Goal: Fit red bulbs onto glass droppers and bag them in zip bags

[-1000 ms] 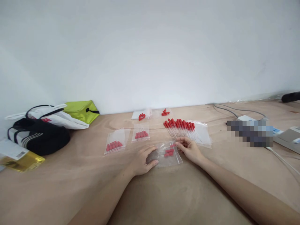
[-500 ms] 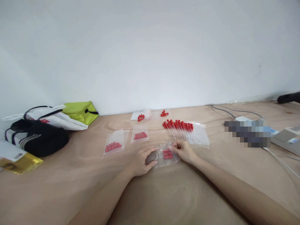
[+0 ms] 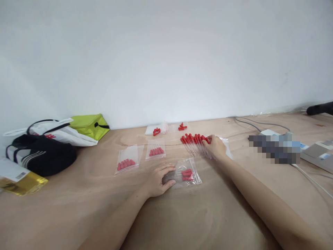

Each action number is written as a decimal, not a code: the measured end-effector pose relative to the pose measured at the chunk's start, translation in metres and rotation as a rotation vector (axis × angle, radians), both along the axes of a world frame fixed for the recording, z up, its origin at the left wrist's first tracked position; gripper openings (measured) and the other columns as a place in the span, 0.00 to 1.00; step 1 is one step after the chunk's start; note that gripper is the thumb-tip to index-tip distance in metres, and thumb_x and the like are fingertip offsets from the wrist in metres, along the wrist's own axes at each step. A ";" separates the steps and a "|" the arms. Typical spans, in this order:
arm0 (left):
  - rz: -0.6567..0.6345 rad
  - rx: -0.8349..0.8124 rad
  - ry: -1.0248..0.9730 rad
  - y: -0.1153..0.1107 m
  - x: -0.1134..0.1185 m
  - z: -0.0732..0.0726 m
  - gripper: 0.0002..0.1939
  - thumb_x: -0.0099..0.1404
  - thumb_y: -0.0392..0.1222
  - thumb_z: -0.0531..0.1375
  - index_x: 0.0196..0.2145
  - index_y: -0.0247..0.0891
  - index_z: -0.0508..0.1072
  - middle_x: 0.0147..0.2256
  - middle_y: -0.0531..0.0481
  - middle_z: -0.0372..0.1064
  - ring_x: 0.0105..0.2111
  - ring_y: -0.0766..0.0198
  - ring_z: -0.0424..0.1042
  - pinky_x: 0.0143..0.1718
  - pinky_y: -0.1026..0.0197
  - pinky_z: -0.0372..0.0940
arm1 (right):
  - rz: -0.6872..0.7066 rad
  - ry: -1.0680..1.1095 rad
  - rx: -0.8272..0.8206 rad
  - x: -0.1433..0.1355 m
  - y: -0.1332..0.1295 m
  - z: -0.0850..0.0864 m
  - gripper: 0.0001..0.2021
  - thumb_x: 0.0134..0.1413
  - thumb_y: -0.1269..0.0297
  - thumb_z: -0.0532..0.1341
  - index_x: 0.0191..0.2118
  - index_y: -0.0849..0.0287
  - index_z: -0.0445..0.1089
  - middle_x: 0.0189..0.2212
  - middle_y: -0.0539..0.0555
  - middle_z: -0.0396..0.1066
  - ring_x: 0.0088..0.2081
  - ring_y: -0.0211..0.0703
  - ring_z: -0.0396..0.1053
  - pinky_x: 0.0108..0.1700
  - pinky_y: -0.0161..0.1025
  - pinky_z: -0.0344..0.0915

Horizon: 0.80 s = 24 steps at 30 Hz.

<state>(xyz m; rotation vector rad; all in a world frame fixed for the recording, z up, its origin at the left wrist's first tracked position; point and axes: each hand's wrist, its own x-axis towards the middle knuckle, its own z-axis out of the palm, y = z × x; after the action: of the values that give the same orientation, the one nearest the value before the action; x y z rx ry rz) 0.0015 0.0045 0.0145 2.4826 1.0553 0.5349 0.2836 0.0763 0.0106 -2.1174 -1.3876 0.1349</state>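
Note:
My left hand (image 3: 159, 180) rests on the table with thumb and fingers curved around the end of a clear zip bag (image 3: 195, 175), holding it flat. Inside that bag lie several droppers with red bulbs (image 3: 186, 173), bulbs toward the right. Farther back, my right hand (image 3: 218, 148) reaches to the right end of a row of thin clear droppers with red bulbs (image 3: 194, 139). Thumb and forefinger are closed on a red bulb there; the fingers partly cover it. A clear bag (image 3: 227, 146) beneath the row is partly hidden by the hand.
Two filled zip bags, a left one (image 3: 128, 156) and a right one (image 3: 155, 144), lie left of centre. Near the wall are two small piles of red bulbs, one left (image 3: 156, 131) and one right (image 3: 182, 127). Bags (image 3: 47, 152) crowd the left; cables (image 3: 249, 122) run at right.
My right hand has left the bag's right edge and moved back and right to the dropper row. My left hand stays on the bag, whose right end now lies flatter.

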 end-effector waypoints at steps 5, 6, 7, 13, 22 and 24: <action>-0.021 0.007 -0.015 0.000 -0.001 -0.001 0.19 0.57 0.42 0.57 0.47 0.39 0.65 0.50 0.46 0.63 0.52 0.58 0.59 0.53 0.53 0.56 | -0.042 0.093 -0.063 -0.003 0.017 0.000 0.13 0.45 0.56 0.55 0.31 0.59 0.71 0.33 0.58 0.71 0.37 0.51 0.68 0.34 0.41 0.59; -0.023 0.008 -0.017 0.001 -0.001 -0.001 0.19 0.57 0.42 0.57 0.47 0.39 0.65 0.50 0.46 0.63 0.52 0.58 0.59 0.53 0.53 0.56 | -0.041 0.110 -0.059 -0.003 0.018 0.000 0.12 0.45 0.57 0.55 0.29 0.59 0.71 0.32 0.59 0.71 0.36 0.51 0.68 0.34 0.42 0.60; -0.023 0.011 -0.018 0.001 -0.001 -0.001 0.19 0.57 0.43 0.57 0.47 0.39 0.65 0.49 0.46 0.63 0.52 0.58 0.60 0.53 0.53 0.56 | -0.040 0.121 -0.051 -0.003 0.019 0.000 0.12 0.45 0.57 0.55 0.28 0.59 0.71 0.30 0.59 0.71 0.35 0.52 0.68 0.34 0.42 0.60; -0.025 0.011 -0.017 0.000 -0.001 -0.001 0.19 0.57 0.42 0.57 0.47 0.38 0.65 0.49 0.46 0.64 0.51 0.58 0.60 0.53 0.53 0.56 | 0.015 0.202 0.072 0.005 0.016 0.006 0.13 0.50 0.59 0.51 0.32 0.63 0.67 0.30 0.60 0.70 0.34 0.47 0.68 0.34 0.40 0.61; -0.016 0.009 -0.010 0.001 0.000 -0.003 0.19 0.57 0.44 0.57 0.47 0.39 0.65 0.50 0.46 0.63 0.52 0.58 0.59 0.53 0.53 0.55 | 0.338 0.684 0.589 -0.003 -0.052 -0.010 0.23 0.51 0.55 0.53 0.51 0.54 0.48 0.25 0.45 0.59 0.18 0.32 0.59 0.19 0.32 0.59; -0.008 0.000 0.001 0.001 0.000 -0.002 0.19 0.57 0.44 0.57 0.47 0.39 0.66 0.50 0.46 0.63 0.52 0.57 0.59 0.53 0.53 0.55 | 0.311 0.757 0.581 -0.011 -0.065 -0.017 0.20 0.51 0.55 0.53 0.49 0.53 0.50 0.26 0.45 0.58 0.20 0.31 0.61 0.21 0.33 0.61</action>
<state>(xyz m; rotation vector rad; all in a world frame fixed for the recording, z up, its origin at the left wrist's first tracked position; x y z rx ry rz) 0.0017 0.0053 0.0129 2.4868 1.0450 0.5307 0.2730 0.0116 -0.0061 -1.1733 -1.0895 0.5254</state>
